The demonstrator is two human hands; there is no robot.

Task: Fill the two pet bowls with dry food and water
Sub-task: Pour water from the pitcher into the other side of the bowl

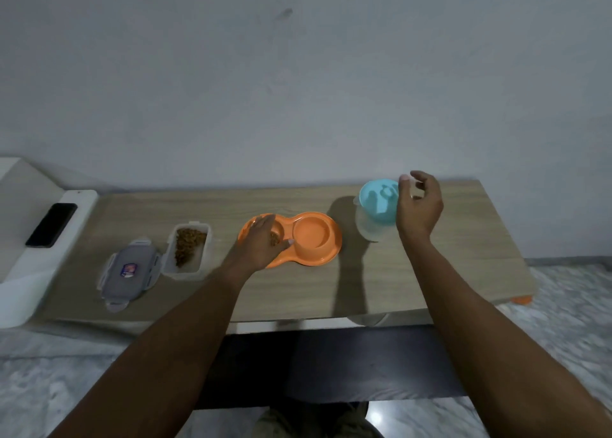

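Note:
An orange double pet bowl [318, 258] sits mid-table. My left hand [261, 242] rests over its left well, where some brown dry food [274, 238] shows between thumb and fingers; whether it grips the food I cannot tell. The right well [313, 235] looks empty. A clear water jug with a blue lid [377, 202] stands to the right. My right hand [420, 205] hovers at the lid's right side, fingers curled and apart, holding nothing. An open clear container of dry food [189, 248] lies left of the bowl.
The container's grey lid [130, 272] lies at the table's front left. A black phone [51, 224] rests on a white unit beside the wooden table [430, 272]. A wall runs behind; the table's front edge is near my legs.

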